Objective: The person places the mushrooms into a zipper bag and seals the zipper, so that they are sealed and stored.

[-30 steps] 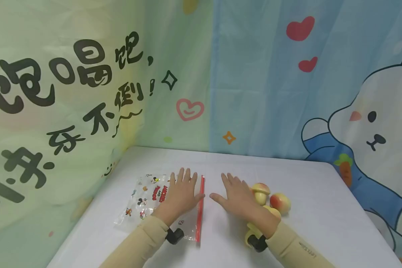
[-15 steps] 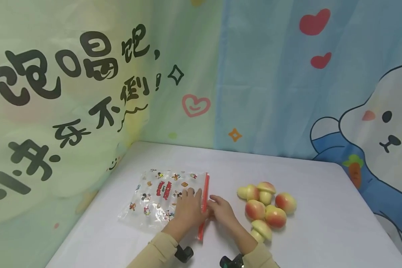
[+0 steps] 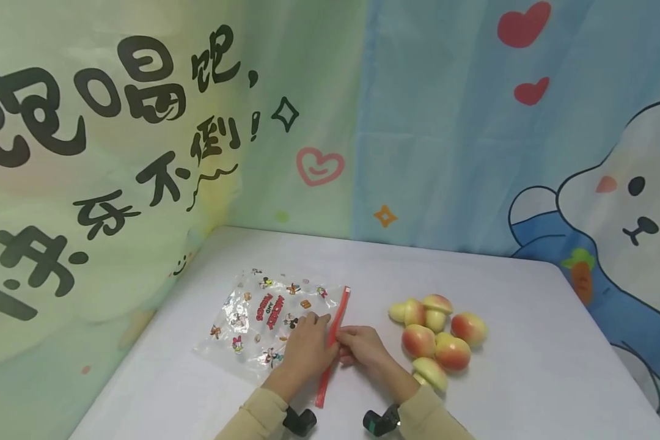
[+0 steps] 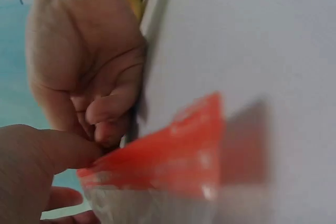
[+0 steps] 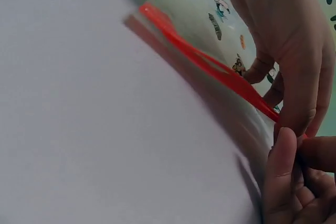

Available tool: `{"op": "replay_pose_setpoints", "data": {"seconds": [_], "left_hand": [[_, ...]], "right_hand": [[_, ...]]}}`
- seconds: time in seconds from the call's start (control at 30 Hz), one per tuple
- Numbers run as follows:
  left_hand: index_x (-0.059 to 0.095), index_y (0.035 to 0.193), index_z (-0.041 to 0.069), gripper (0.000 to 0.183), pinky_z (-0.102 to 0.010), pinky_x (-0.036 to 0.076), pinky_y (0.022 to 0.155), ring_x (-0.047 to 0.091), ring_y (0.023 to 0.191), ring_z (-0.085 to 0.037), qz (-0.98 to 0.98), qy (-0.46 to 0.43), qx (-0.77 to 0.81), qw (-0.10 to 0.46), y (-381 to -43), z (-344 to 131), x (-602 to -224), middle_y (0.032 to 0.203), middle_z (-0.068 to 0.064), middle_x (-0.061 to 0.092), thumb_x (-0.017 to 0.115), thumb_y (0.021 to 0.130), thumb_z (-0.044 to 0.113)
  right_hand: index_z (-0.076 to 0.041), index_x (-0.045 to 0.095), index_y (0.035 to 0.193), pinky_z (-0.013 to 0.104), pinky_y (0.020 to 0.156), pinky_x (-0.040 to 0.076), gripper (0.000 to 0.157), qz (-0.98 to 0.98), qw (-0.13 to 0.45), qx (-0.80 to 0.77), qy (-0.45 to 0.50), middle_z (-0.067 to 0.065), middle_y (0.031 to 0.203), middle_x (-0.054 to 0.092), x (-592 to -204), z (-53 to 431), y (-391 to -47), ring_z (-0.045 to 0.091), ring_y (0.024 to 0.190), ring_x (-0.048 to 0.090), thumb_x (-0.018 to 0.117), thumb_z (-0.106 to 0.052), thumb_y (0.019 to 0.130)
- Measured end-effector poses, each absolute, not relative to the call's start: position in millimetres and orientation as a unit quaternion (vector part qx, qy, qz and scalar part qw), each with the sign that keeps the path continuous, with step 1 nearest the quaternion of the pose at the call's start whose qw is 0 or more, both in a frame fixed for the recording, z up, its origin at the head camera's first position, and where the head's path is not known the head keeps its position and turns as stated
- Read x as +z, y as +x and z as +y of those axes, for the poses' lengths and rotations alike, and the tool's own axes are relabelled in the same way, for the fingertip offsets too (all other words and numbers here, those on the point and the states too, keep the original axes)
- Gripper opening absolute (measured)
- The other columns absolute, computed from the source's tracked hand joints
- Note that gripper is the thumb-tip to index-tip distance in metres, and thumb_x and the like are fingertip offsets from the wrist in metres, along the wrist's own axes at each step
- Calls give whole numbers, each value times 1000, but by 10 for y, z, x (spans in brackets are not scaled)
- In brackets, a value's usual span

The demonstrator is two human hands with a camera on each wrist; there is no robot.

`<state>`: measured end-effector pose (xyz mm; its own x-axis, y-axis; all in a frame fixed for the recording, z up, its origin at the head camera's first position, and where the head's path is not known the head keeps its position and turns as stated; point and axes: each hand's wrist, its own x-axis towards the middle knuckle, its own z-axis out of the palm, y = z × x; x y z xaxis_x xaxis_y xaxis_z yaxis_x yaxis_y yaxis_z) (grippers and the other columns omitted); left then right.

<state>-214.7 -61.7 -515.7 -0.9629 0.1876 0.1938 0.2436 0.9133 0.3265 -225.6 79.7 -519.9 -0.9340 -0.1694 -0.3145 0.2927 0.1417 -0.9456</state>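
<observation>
Bag (image 3: 261, 333) lies left of centre in the lower head view, its red strip (image 3: 324, 386) running steeply, top leaning right, with left hand (image 3: 305, 351) and right hand (image 3: 365, 349) equally near, both pinching it mid-length.

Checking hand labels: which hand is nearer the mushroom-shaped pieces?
Right. The right hand is at the red strip, left of the mushroom-shaped pieces and apart from them; the left hand is farther left, on the bag.

The left hand (image 3: 307, 347) and right hand (image 3: 365, 347), earlier spread, now pinch the bag (image 3: 271, 318) by its red strip (image 3: 338, 314).
</observation>
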Motion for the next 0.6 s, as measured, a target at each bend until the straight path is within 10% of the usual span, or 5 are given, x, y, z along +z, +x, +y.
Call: {"op": "replay_pose_setpoints", "data": {"seconds": [0.6], "left_hand": [[63,115,6,40,-46,49,57,64,67,-35,-967,-111,-200,115,-2234,-651,-4889,81,-15,67,66,77,16]], "right_hand": [[0,62,77,23,39,47,30,796,52,-602,37,-2,50,51,-5372,752,-2175,5,36,50,64,-25,93]]}}
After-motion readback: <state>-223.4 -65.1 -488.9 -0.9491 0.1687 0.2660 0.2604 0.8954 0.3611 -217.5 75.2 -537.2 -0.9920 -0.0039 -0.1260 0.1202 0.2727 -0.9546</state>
